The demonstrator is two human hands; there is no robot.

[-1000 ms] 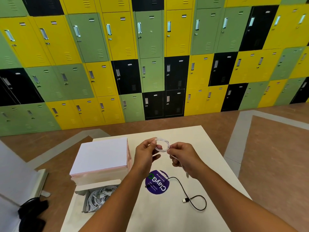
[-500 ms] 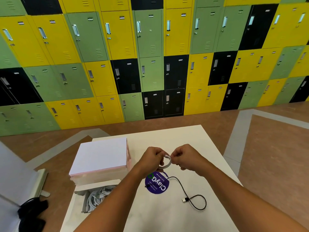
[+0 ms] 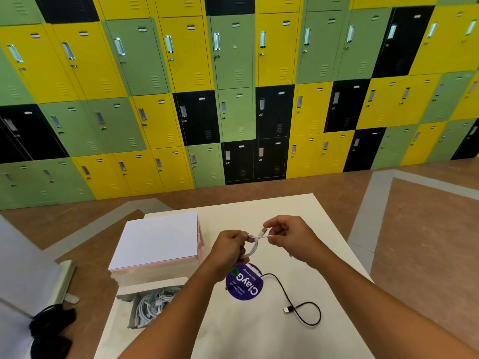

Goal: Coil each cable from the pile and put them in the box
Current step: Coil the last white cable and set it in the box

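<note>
Above the white table [image 3: 298, 211] my left hand [image 3: 229, 251] grips a small coil of white cable [image 3: 253, 251]. My right hand [image 3: 290, 238] pinches that cable's free end with its USB plug, just right of the coil. A black cable [image 3: 302, 304] lies loose on the table at the right, one end by a purple round sticker [image 3: 245, 283]. The open box [image 3: 124, 309] at the lower left holds several coiled white cables [image 3: 153, 304].
A closed white box with a pink side [image 3: 155, 242] stands behind the open box. A wall of yellow, green and black lockers [image 3: 233, 86] rises beyond the table. A black object [image 3: 51, 327] lies on the floor at the left.
The white cable went from an open ring held between both hands to a tighter coil in my left hand. My right hand now pulls the plug end out to the right.
</note>
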